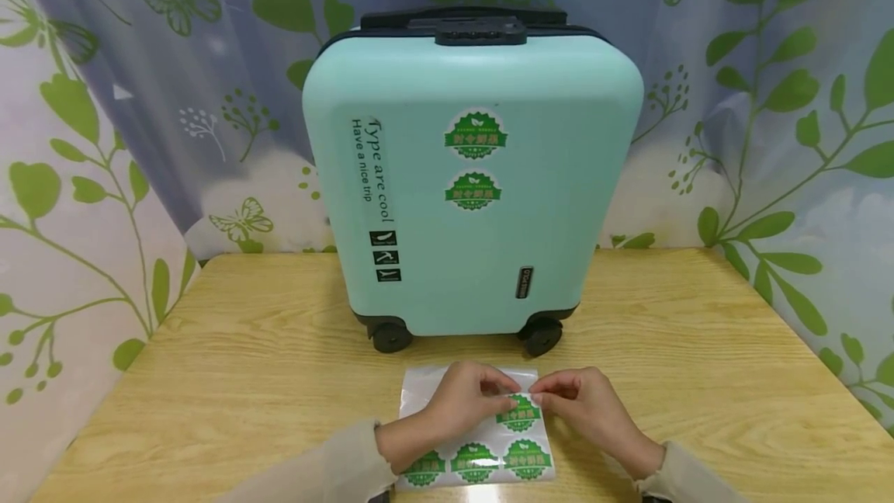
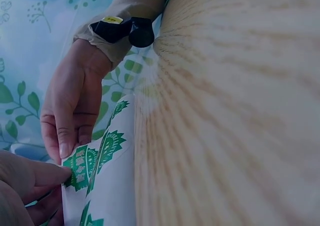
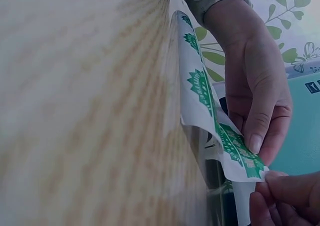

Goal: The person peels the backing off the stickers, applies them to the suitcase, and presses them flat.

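A sheet of round green stickers lies on the table before the suitcase, its upper right part lifted between both hands. My left hand pinches the lifted edge, thumb over a green sticker. Close beside it, my right hand pinches the sheet's corner between thumb and forefinger. From the right wrist view, the sheet bends up off the table toward the fingertips. Whether any sticker has come away from its backing, I cannot tell. Several stickers show along the sheet's lower row.
A mint-green suitcase stands upright on black wheels behind the hands. Two green stickers are on its front, one above the other, right of the printed lettering. A leaf-patterned curtain hangs behind the wooden table.
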Motion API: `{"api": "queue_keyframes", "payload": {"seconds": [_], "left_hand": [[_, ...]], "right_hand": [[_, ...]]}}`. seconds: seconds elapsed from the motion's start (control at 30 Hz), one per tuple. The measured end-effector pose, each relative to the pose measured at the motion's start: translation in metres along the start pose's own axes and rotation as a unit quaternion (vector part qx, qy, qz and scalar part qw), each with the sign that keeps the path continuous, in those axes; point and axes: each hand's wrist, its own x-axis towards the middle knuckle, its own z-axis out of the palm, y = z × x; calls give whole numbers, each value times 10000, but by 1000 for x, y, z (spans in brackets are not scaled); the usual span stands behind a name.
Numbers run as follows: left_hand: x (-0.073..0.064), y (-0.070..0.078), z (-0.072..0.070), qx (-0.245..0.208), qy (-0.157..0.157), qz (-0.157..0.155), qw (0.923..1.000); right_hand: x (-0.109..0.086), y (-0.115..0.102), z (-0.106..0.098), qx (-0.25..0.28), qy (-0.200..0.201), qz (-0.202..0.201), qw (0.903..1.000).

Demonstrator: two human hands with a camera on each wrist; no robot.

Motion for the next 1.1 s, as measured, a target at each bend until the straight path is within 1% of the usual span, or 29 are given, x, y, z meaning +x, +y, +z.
{"api": "queue_keyframes", "payload": {"seconds": [0.27, 0.57, 0.73, 0.97, 1.1], "left_hand": [[1, 1, -2, 43, -62, 85, 9999], [2, 3, -2, 215, -268, -49, 9994], [4, 4, -2, 270, -388, -82, 9988], [6, -1, -6, -181, -662, -311, 9972], [6, -2, -8, -301, -680, -349, 9966]], "right_hand": [[0, -1, 1, -34, -117, -82, 9999], [-2, -3, 1, 290, -191, -147, 9993], [-1, -3, 1, 367, -215, -163, 9990], [-1, 0, 1, 230, -186, -120, 9995], [-1, 0, 0, 158, -174, -74, 9997]]}}
